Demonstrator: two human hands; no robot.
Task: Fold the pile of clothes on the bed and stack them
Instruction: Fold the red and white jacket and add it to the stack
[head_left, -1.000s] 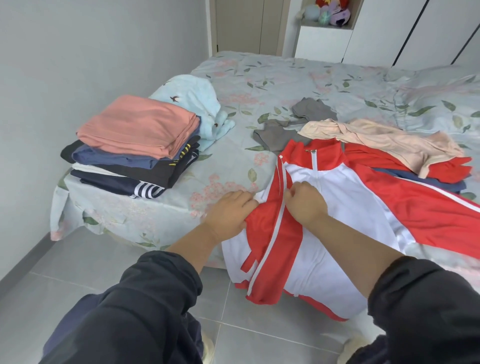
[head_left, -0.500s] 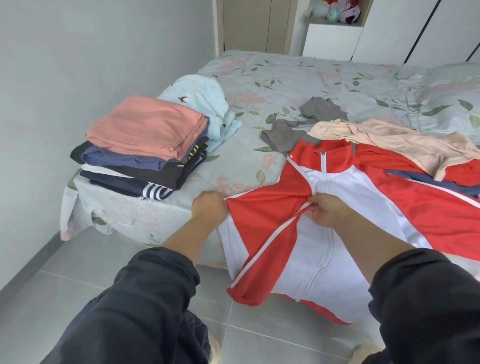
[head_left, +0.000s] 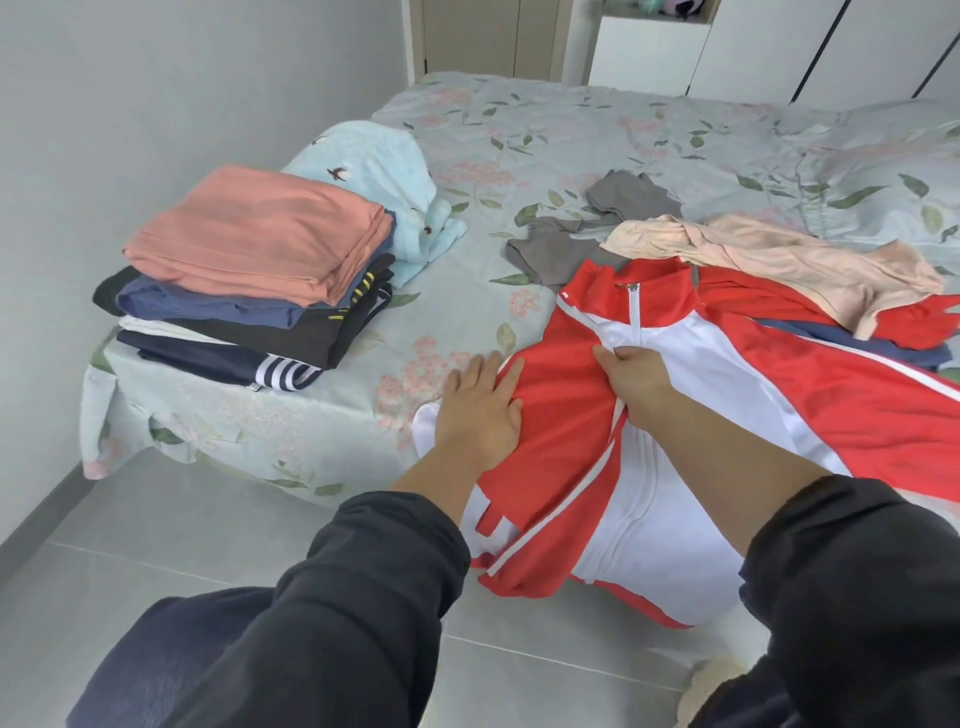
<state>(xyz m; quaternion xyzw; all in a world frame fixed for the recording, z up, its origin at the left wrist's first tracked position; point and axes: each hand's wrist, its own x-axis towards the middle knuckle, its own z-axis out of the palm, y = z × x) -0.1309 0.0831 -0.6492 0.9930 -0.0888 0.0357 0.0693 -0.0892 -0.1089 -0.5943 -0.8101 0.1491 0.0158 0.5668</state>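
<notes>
- At the near edge of the bed (head_left: 571, 130), around the middle of my view, the red and white track jacket (head_left: 561, 415) lies front up. Its zip is closed, and its hem hangs over the edge toward the floor.
- My left hand (head_left: 480, 410) lies flat, fingers straight, on the jacket's side at about nine o'clock from the zip. I judge it is pinning the cloth so the fold line stays put.
- My right hand (head_left: 636, 376) pinches the sleeve where it crosses the chest, just below the collar. Thumb and fingers are curled on the cloth, probably to lay the sleeve straight along the zip.
- The two hands are near each other but not touching.
- The stack of folded clothes (head_left: 234, 332) sits at ten o'clock from the jacket, well apart, with a salmon piece (head_left: 260, 234) on top. That leaves room to fold here and carry each piece across.
- A light blue bird-print garment (head_left: 384, 176) lies just behind the stack.
- Unfolded pieces wait from twelve to two o'clock: a grey garment (head_left: 566, 244), a peach garment (head_left: 779, 260) draped over the jacket's far sleeve, and a navy garment (head_left: 857, 345) partly hidden beneath.
- I judge the task is past halfway.
</notes>
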